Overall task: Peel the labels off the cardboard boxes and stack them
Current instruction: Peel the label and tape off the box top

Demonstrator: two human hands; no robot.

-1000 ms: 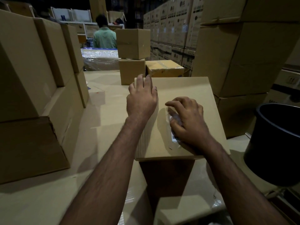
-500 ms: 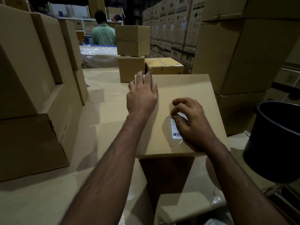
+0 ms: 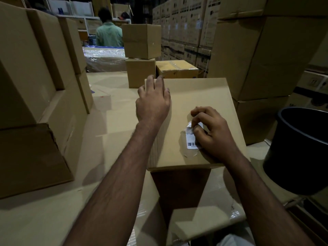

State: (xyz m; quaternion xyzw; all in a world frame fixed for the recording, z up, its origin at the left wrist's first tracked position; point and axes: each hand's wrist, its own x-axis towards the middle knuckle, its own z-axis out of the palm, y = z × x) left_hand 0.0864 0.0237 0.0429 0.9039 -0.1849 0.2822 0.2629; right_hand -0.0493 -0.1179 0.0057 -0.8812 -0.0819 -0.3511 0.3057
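A: Where is the barcode label found?

B: Right of centre in the frame, on top of the cardboard box. Its upper edge is lifted and pinched between the fingertips of the right hand, which are closed on it.

A: And the left hand?

B: It is laid flat near the box's upper left corner, fingers spread. A black bin is seen at the right edge.

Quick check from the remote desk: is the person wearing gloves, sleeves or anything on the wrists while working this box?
No. The left hand and right hand are bare, without gloves, rings, watch or bands visible. Both forearms are uncovered right to the frame's bottom edge; no sleeve shows.
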